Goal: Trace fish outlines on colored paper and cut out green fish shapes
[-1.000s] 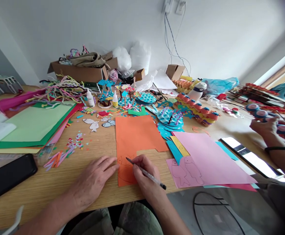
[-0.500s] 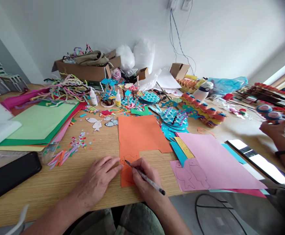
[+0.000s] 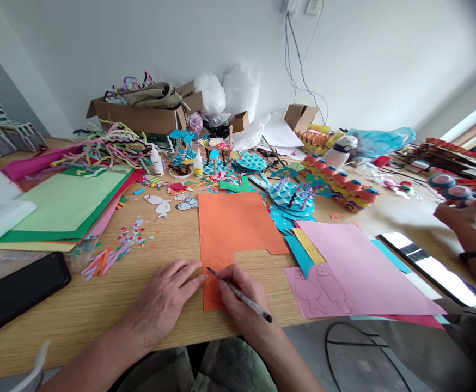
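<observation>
My right hand [image 3: 244,296] grips a pen [image 3: 248,302], its tip on the narrow lower strip of an orange sheet of paper [image 3: 238,220]. Thin fish outlines show on that strip, partly covered by the hand. My left hand [image 3: 168,296] lies flat on the table, fingers stretched out, with the fingertips at the strip's left edge. To the right, a pink sheet [image 3: 368,267] carries two drawn fish. Yellow [image 3: 306,245] and blue [image 3: 299,256] paper pieces lie against it. Cut-out paper fish [image 3: 158,206] rest beyond my left hand.
A black phone-like object [image 3: 21,294] and stacked coloured paper [image 3: 70,201] lie at left. Paper scraps [image 3: 132,234], glue bottles [image 3: 156,161], and blue paper crafts [image 3: 291,196] spread across the middle. At right, another person's hand [image 3: 467,218] holds round craft pieces.
The pen tip has shifted slightly left and its rear end has dipped a little. My left hand stays in nearly the same place beside the orange sheet.
</observation>
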`<state>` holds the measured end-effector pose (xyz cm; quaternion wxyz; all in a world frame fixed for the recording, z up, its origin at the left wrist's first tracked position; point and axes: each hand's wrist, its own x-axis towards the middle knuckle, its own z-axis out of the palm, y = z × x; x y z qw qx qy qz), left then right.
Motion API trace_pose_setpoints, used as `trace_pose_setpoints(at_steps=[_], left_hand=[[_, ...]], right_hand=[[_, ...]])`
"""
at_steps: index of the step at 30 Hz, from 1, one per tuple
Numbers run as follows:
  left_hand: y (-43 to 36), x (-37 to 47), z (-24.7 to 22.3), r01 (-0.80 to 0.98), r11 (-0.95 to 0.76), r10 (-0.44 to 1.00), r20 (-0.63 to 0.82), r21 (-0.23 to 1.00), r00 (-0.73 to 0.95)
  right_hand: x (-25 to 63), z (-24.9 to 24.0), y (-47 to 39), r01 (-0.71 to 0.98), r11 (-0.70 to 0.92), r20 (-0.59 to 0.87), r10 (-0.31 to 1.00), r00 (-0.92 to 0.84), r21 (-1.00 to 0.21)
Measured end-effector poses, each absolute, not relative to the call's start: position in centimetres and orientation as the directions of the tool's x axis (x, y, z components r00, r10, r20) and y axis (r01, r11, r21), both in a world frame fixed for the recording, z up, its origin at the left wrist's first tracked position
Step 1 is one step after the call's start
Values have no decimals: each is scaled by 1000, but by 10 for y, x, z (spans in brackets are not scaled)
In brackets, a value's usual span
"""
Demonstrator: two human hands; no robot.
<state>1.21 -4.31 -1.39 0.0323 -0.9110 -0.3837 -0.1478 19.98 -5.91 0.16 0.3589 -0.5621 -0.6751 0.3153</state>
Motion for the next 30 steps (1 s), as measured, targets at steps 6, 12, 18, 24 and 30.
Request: trace_pose_setpoints(at_steps=[6,12,18,24,30], left_hand=[[-44,13,-14,713,-698,696,299,70,653],[-44,13,-12,710,-702,690,304,59,657],[-44,13,-11,703,-709,682,309,56,663],[-44,12,-15,706,-704,694,292,83,658],[-46,9,-2,681,-712,685,385,173,618]], right_hand=[[200,1,-59,536,166,122,986,-118,-828],[200,1,-60,537,160,109,986,-125,-828],[200,-1,-58,490,138,106,990,-94,-860],[201,2,-65,348,18,55,994,97,-937],[208,3,-80,395,110,141,989,51,-912]])
